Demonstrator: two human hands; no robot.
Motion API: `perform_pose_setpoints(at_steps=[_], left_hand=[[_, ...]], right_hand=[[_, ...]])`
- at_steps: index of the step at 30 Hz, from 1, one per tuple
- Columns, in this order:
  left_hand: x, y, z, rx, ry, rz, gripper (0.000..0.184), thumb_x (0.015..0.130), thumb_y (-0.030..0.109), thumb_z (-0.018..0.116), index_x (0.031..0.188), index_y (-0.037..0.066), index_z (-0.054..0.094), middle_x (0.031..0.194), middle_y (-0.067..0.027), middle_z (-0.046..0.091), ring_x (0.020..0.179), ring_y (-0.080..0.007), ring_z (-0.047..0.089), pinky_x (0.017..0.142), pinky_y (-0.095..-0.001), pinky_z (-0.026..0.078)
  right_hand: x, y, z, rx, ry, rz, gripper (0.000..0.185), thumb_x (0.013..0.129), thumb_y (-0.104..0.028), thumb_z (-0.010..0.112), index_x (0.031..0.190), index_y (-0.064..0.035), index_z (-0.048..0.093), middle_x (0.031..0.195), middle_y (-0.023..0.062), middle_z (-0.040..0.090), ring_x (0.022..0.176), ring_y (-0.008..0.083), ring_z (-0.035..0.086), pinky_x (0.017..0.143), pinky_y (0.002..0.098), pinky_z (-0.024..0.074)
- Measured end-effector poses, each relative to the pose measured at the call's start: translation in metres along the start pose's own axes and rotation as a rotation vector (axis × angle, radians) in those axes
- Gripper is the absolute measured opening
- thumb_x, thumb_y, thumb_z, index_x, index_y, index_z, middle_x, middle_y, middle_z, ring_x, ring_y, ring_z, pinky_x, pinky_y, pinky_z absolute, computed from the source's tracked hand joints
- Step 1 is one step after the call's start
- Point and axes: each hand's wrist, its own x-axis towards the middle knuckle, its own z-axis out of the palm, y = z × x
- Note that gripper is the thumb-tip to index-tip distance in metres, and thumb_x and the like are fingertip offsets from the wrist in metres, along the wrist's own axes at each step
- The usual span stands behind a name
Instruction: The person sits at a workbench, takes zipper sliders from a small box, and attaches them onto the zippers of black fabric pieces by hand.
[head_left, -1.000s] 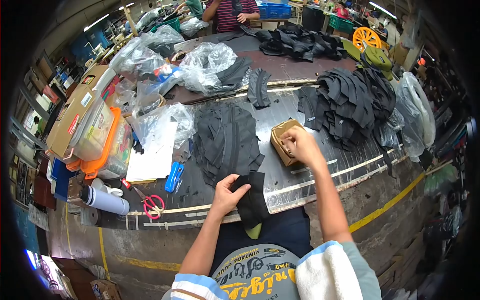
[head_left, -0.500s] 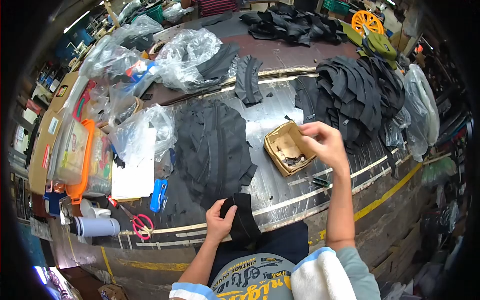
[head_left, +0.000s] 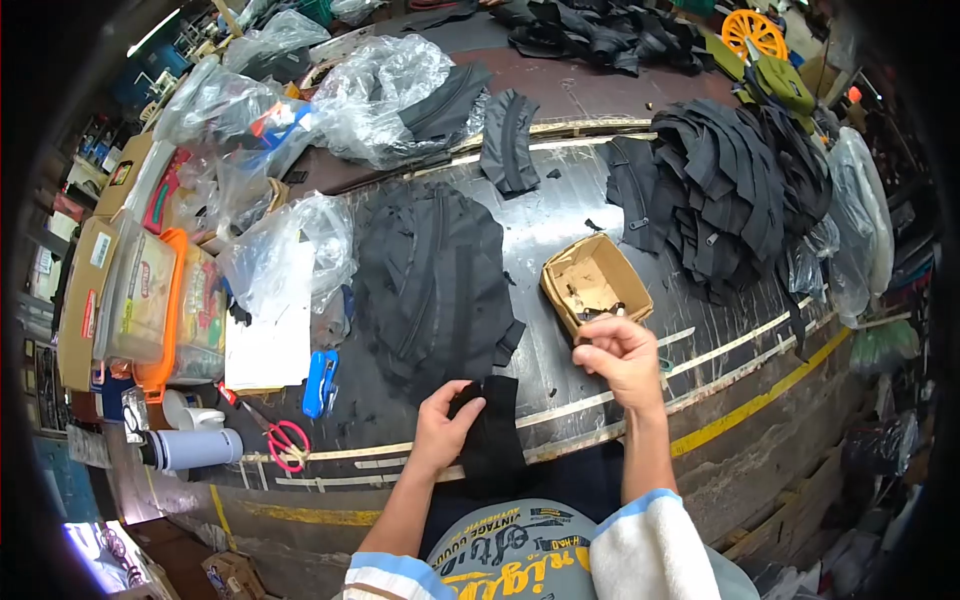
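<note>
My left hand (head_left: 447, 428) is closed on a black fabric piece (head_left: 492, 432) at the table's front edge, thumb on top. My right hand (head_left: 622, 365) hovers at the near side of a small open cardboard box (head_left: 604, 262), thumb and forefinger pinched together. Whatever is between those fingertips is too small to make out. A few small dark pieces lie in the box, partly hidden behind my right hand. Beyond my left hand spreads a pile of black fabric pieces with zippers (head_left: 430, 270).
To the left lie a blue stapler (head_left: 320, 384), pink-handled scissors (head_left: 285, 442), a flask (head_left: 197, 449) and white paper (head_left: 268, 335). More black zippered pieces (head_left: 715, 190) are heaped at the right. Clear plastic bags (head_left: 375, 100) and a single curved piece (head_left: 510, 143) sit farther back.
My right hand has moved from the box's right rim toward me, to its near side, with fingers now pinched. My left hand keeps hold of the black fabric piece. The view has shifted slightly.
</note>
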Motion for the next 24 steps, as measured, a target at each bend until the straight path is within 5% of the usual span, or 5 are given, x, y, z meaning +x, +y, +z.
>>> perform_pose_setpoints(at_steps=[4, 9, 24], left_hand=[[-0.004, 0.048, 0.009, -0.232, -0.122, -0.063, 0.015, 0.095, 0.004, 0.068, 0.107, -0.002, 0.071, 0.095, -0.0048, 0.075, 0.083, -0.011, 0.061, 0.081, -0.024, 0.05], [-0.013, 0.076, 0.019, -0.053, -0.042, 0.107, 0.013, 0.094, 0.004, 0.068, 0.105, -0.002, 0.071, 0.091, -0.0033, 0.073, 0.078, -0.0101, 0.059, 0.075, -0.0232, 0.049], [-0.059, 0.081, 0.018, 0.008, 0.173, 0.279, 0.014, 0.089, 0.008, 0.076, 0.098, -0.002, 0.073, 0.08, -0.001, 0.071, 0.068, -0.0082, 0.055, 0.065, -0.0228, 0.047]], right_hand=[[-0.013, -0.002, 0.027, 0.068, -0.084, 0.075, 0.027, 0.085, 0.016, 0.076, 0.11, 0.0063, 0.074, 0.104, 0.0102, 0.073, 0.083, 0.0126, 0.071, 0.074, 0.0208, 0.0588], [-0.027, 0.003, 0.048, 0.064, -0.162, 0.0, 0.025, 0.084, 0.014, 0.076, 0.107, 0.004, 0.076, 0.105, 0.0113, 0.072, 0.075, 0.0117, 0.067, 0.064, 0.0176, 0.0519], [-0.06, -0.018, 0.091, -0.104, -0.141, 0.109, 0.014, 0.093, 0.003, 0.072, 0.105, 0.0016, 0.078, 0.084, 0.0039, 0.072, 0.072, 0.0054, 0.058, 0.063, 0.0154, 0.0441]])
